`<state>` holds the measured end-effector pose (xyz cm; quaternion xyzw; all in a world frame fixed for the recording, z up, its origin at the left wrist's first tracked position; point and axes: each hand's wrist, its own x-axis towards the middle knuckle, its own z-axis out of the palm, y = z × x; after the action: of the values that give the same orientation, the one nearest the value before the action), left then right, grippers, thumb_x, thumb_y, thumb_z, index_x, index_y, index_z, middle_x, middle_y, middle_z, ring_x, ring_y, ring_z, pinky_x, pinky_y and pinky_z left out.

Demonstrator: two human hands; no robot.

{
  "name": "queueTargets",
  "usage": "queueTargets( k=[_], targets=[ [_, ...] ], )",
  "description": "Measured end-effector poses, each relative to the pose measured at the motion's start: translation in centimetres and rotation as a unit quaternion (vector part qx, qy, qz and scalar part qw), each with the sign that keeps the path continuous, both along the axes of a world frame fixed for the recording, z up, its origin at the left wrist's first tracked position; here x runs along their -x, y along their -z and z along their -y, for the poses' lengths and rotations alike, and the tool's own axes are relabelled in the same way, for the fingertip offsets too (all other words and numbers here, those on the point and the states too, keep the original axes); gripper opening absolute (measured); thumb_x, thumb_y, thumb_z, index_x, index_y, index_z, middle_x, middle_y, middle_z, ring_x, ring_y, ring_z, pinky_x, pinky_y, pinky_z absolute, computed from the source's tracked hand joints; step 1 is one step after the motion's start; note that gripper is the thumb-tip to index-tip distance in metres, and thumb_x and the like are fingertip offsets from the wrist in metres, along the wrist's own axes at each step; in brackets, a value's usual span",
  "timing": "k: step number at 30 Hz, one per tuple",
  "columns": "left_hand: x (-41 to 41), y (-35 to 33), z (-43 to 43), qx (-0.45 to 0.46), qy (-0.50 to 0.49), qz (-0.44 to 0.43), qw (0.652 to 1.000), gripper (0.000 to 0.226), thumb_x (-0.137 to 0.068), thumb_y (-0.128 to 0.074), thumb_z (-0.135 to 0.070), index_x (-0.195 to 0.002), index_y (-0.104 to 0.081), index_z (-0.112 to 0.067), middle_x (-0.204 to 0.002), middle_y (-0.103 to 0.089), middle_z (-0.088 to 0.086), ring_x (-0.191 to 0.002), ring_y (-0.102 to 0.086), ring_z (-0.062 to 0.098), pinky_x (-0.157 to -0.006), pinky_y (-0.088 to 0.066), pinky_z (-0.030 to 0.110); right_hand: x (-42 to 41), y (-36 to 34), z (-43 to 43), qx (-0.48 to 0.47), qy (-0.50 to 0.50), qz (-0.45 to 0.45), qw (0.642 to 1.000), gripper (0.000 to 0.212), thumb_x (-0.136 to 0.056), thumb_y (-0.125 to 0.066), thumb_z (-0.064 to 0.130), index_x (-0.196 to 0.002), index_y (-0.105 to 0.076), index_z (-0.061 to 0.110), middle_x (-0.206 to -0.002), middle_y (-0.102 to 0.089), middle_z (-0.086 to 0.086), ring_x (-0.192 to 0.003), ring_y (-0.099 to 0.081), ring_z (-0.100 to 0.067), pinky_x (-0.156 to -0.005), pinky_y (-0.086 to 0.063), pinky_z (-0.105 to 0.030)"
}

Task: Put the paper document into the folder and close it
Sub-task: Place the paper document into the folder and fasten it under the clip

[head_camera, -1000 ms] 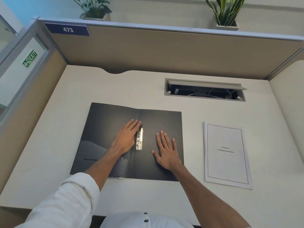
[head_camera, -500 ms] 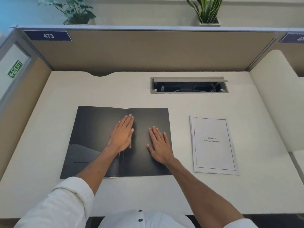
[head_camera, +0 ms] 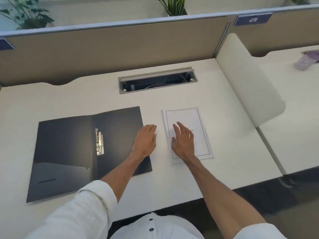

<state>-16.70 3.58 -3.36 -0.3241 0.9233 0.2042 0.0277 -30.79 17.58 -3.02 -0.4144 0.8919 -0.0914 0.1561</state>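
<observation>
A black folder lies open and flat on the white desk, with a metal clip at its spine. To its right lies the white paper document, a stapled stack with a framed title page. My right hand rests flat on the document's left half, fingers spread. My left hand hovers flat over the folder's right edge and the gap beside the document, holding nothing.
An open cable tray is set into the desk behind the folder and document. A beige partition runs along the back, a white divider on the right. A purple object lies on the neighbouring desk.
Both hands left the open folder and moved right: the right hand now lies on the document, the left is at the folder's right edge. The view swung right.
</observation>
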Motion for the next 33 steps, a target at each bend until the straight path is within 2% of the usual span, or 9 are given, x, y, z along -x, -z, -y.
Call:
queueTargets(
  k=[4, 6, 8, 11, 15, 23, 28, 31, 33],
  targets=[
    [3.3, 0.1, -2.7, -0.007, 0.008, 0.052, 0.999, 0.060, -0.118, -0.039, -0.022, -0.172, -0.026, -0.003, -0.181, -0.026, 0.011, -0.167, -0.029, 0.029, -0.139, -0.023, 0.041, 3.2, -0.3, -2.5, -0.023, 0.069, 0.005, 0.997, 0.064, -0.109, -0.050, 0.021, -0.171, -0.033, 0.019, -0.184, -0.016, 0.000, -0.170, -0.023, -0.019, -0.137, -0.022, -0.046],
    [4.4, 0.0, -3.7, -0.018, -0.006, 0.075, 0.997, 0.057, -0.116, -0.042, -0.022, -0.169, -0.031, -0.004, -0.176, -0.033, 0.012, -0.155, -0.043, 0.034, -0.127, -0.039, 0.045, 4.7, -0.5, -3.3, -0.047, 0.084, 0.001, 0.995, 0.066, -0.108, -0.050, 0.020, -0.171, -0.032, 0.018, -0.184, -0.013, -0.002, -0.170, -0.023, -0.021, -0.136, -0.023, -0.047],
    [5.2, 0.1, -4.5, -0.032, -0.042, 0.090, 0.995, 0.051, -0.115, -0.044, -0.023, -0.162, -0.039, -0.004, -0.160, -0.045, 0.016, -0.137, -0.055, 0.038, -0.110, -0.051, 0.049, 5.9, -0.6, -4.0, -0.065, 0.109, -0.001, 0.992, 0.066, -0.107, -0.051, 0.018, -0.170, -0.032, 0.017, -0.183, -0.016, -0.004, -0.168, -0.025, -0.024, -0.134, -0.026, -0.048],
    [6.2, 0.4, -5.2, -0.077, -0.083, 0.085, 0.990, 0.043, -0.114, -0.045, -0.023, -0.150, -0.046, -0.001, -0.142, -0.049, 0.020, -0.121, -0.061, 0.042, -0.096, -0.057, 0.053, 7.2, -0.5, -4.7, -0.068, 0.176, 0.005, 0.982, 0.059, -0.105, -0.054, 0.019, -0.162, -0.041, 0.011, -0.169, -0.035, -0.009, -0.154, -0.040, -0.030, -0.122, -0.039, -0.048],
    [6.9, 0.9, -5.8, -0.110, -0.098, 0.075, 0.986, 0.041, -0.115, -0.043, -0.022, -0.146, -0.045, 0.004, -0.143, -0.045, 0.020, -0.115, -0.062, 0.046, -0.095, -0.057, 0.054, 8.5, -0.1, -4.6, -0.044, 0.249, 0.069, 0.965, 0.044, -0.107, -0.057, 0.023, -0.145, -0.052, 0.002, -0.150, -0.048, -0.016, -0.142, -0.048, -0.036, -0.109, -0.048, -0.049],
    [7.5, 1.0, -6.2, -0.112, -0.108, 0.070, 0.985, 0.044, -0.114, -0.045, -0.022, -0.148, -0.043, 0.006, -0.146, -0.041, 0.020, -0.111, -0.064, 0.047, -0.091, -0.057, 0.054, 10.9, -0.2, -3.6, 0.041, 0.350, 0.221, 0.909, 0.048, -0.106, -0.063, 0.024, -0.148, -0.055, 0.001, -0.157, -0.047, -0.017, -0.151, -0.042, -0.037, -0.121, -0.044, -0.048],
    [7.3, 1.0, -6.0, -0.109, -0.096, 0.069, 0.987, 0.048, -0.113, -0.046, -0.022, -0.152, -0.040, 0.006, -0.147, -0.041, 0.020, -0.111, -0.064, 0.046, -0.092, -0.057, 0.053, 10.9, -0.1, -3.3, 0.020, 0.308, 0.220, 0.925, 0.044, -0.108, -0.054, 0.018, -0.148, -0.055, -0.001, -0.157, -0.046, -0.018, -0.151, -0.043, -0.037, -0.120, -0.044, -0.049],
    [7.1, 1.0, -5.8, -0.109, -0.081, 0.078, 0.988, 0.055, -0.113, -0.047, -0.023, -0.158, -0.035, 0.006, -0.151, -0.039, 0.020, -0.114, -0.064, 0.047, -0.096, -0.057, 0.053, 10.7, -0.1, -3.4, 0.050, 0.305, 0.247, 0.918, 0.029, -0.107, -0.050, 0.012, -0.133, -0.054, 0.001, -0.133, -0.060, -0.022, -0.129, -0.058, -0.040, -0.104, -0.048, -0.046],
    [6.9, 0.9, -5.4, -0.126, -0.075, 0.078, 0.986, 0.057, -0.113, -0.047, -0.023, -0.161, -0.032, 0.005, -0.153, -0.037, 0.019, -0.114, -0.065, 0.048, -0.099, -0.057, 0.053, 10.5, -0.5, -3.4, 0.060, 0.297, 0.246, 0.921, 0.034, -0.107, -0.049, 0.013, -0.140, -0.053, 0.002, -0.135, -0.064, -0.023, -0.129, -0.060, -0.044, -0.105, -0.049, -0.048]
  ],
)
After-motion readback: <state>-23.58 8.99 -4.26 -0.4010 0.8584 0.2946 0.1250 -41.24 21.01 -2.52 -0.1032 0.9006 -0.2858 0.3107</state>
